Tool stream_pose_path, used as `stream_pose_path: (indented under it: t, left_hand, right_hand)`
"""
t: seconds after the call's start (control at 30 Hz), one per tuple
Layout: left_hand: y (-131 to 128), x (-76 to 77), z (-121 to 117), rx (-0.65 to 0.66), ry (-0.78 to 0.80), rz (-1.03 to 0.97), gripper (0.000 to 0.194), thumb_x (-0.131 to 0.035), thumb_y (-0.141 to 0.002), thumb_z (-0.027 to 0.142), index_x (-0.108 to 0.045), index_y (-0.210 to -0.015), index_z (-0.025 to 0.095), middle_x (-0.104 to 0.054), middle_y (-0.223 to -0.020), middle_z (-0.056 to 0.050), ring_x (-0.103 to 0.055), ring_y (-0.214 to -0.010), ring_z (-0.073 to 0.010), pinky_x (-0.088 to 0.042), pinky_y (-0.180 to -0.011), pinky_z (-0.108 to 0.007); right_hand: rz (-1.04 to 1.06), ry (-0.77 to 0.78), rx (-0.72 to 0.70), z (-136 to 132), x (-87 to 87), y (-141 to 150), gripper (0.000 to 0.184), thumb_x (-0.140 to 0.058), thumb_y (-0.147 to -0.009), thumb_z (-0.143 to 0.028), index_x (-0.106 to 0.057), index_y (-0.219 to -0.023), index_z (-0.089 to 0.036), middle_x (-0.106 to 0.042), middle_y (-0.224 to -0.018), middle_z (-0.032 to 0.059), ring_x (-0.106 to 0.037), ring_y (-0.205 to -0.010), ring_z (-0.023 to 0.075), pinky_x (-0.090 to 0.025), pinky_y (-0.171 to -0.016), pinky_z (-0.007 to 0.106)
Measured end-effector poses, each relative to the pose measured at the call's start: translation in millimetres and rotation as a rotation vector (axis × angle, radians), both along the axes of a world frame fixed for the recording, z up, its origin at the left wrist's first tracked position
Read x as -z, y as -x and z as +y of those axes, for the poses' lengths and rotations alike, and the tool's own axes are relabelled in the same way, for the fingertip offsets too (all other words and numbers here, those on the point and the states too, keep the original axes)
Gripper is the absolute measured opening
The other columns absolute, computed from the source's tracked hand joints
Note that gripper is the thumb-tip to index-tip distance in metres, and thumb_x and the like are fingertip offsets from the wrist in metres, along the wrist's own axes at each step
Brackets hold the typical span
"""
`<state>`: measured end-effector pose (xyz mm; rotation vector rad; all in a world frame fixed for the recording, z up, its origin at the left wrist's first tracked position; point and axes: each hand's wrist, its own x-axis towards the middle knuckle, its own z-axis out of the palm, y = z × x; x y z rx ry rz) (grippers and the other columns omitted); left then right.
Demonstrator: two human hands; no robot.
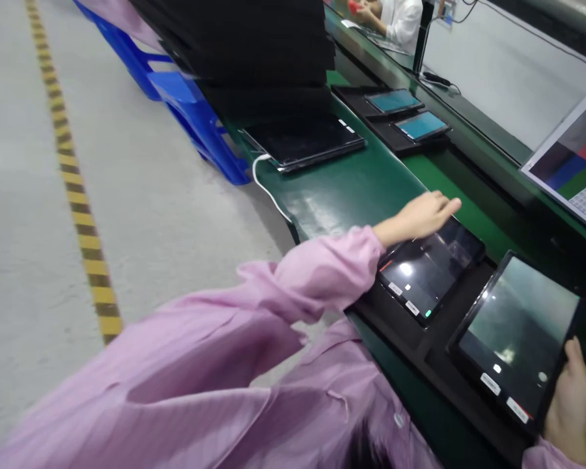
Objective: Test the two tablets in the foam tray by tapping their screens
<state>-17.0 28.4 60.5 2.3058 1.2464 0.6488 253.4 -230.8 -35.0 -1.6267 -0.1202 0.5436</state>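
Right grip [570, 398] pinching tablet [520, 326]; left grip [417, 217] unclenched over second tablet [422, 277]. Green tabletop [332, 192]; striped floor tape [71, 179]; white labels [490, 383] illegible.

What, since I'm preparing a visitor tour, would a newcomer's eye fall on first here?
Probably the lilac sleeve across the middle, leading to the left hand over a tablet in a black tray. At lower right, the right hand grips the edge of a second tablet with a lit screen. The yellow-and-dark floor stripe at left and the color chart at the right edge also stand out.
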Motion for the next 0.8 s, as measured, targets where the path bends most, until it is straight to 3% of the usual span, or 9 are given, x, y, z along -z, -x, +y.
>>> stream_pose_path:
  t: [0.07, 0.13, 0.27, 0.37, 0.43, 0.6, 0.7, 0.8]
  left_hand:
    - [1, 9.3, 40, -0.08, 0.019, 0.031, 0.058, -0.035, -0.113, 0.048, -0.075, -0.098, 0.009, -0.073, -0.112, -0.019, -0.066, -0.121, -0.0338, -0.047, -0.113, -0.044]
    - [0, 23.2, 64, -0.1, 0.07, 0.048, 0.059, -0.035, -0.112, 0.047, -0.075, -0.091, 0.01, -0.074, -0.104, -0.019, -0.067, -0.118, -0.0344, -0.047, -0.112, -0.043]
    - [-2, 51.1, 78, -0.077, 0.153, 0.045, 0.064, -0.035, -0.11, 0.054, -0.07, -0.076, 0.014, -0.076, -0.098, -0.017, -0.068, -0.116, -0.0349, -0.045, -0.113, -0.043]
    - [-1, 60.5, 78, -0.048, 0.178, -0.014, 0.061, -0.036, -0.109, 0.056, -0.069, -0.078, 0.015, -0.076, -0.109, -0.018, -0.065, -0.121, -0.0363, -0.041, -0.117, -0.045]
    - [1, 60.8, 78, -0.035, 0.195, -0.077, 0.058, -0.038, -0.108, 0.057, -0.069, -0.082, 0.015, -0.075, -0.114, -0.018, -0.064, -0.122, -0.0358, -0.039, -0.118, -0.045]
    - [6, 53.5, 69, -0.004, 0.256, -0.276, 0.046, -0.043, -0.106, 0.054, -0.067, -0.1, 0.015, -0.075, -0.112, -0.014, -0.068, -0.109, -0.0284, -0.051, -0.104, -0.037]
    - [9, 47.8, 53, 0.004, 0.236, -0.42, 0.038, -0.041, -0.103, 0.046, -0.063, -0.111, 0.016, -0.072, -0.11, -0.01, -0.066, -0.102, -0.0235, -0.054, -0.094, -0.032]
    - [16, 36.7, 34, -0.034, 0.168, -0.549, 0.035, -0.042, -0.1, 0.047, -0.059, -0.111, 0.018, -0.068, -0.107, -0.008, -0.062, -0.098, -0.0215, -0.053, -0.089, -0.03]
  right_hand:
    - [0.009, 0.044, -0.057, 0, 8.7, 4, 0.09, -0.088, -0.07, -0.06, -0.063, -0.149, -0.026, -0.055, -0.161, 0.0054, -0.049, -0.152, 0.0303, -0.042, -0.125, 0.036]
    - [0.008, 0.063, -0.144, 3, 10.6, 7, 0.09, -0.084, -0.076, -0.063, -0.06, -0.152, -0.021, -0.053, -0.163, 0.0086, -0.048, -0.152, 0.0301, -0.042, -0.126, 0.035]
    - [-0.078, 0.049, -0.292, 10, -4.4, 12, 0.083, -0.063, -0.093, -0.067, -0.046, -0.163, -0.026, -0.047, -0.167, 0.0072, -0.044, -0.155, 0.0279, -0.032, -0.133, 0.043]
    - [-0.221, 0.051, -0.326, 17, -18.6, 21, 0.083, -0.068, -0.093, -0.064, -0.041, -0.165, -0.034, -0.025, -0.178, 0.0019, -0.029, -0.162, 0.0276, -0.019, -0.137, 0.046]
    - [-0.29, -0.018, -0.386, 24, -22.2, 35, 0.084, -0.073, -0.091, -0.06, -0.043, -0.164, -0.034, -0.021, -0.179, 0.0024, -0.029, -0.162, 0.0283, -0.021, -0.136, 0.047]
    - [-0.044, -0.22, -0.687, 49, -11.1, 93, 0.081, -0.077, -0.088, -0.061, -0.05, -0.157, -0.028, -0.045, -0.167, 0.0113, -0.048, -0.151, 0.0313, -0.036, -0.129, 0.052]
    - [0.017, -0.25, -0.705, 61, -6.7, 119, 0.086, -0.078, -0.084, -0.069, -0.053, -0.154, -0.025, -0.049, -0.163, 0.015, -0.052, -0.148, 0.0324, -0.04, -0.126, 0.054]
    - [0.039, -0.27, -0.663, 67, -11.8, 126, 0.094, -0.073, -0.086, -0.074, -0.046, -0.16, -0.022, -0.057, -0.155, 0.0184, -0.057, -0.141, 0.0321, -0.052, -0.115, 0.054]
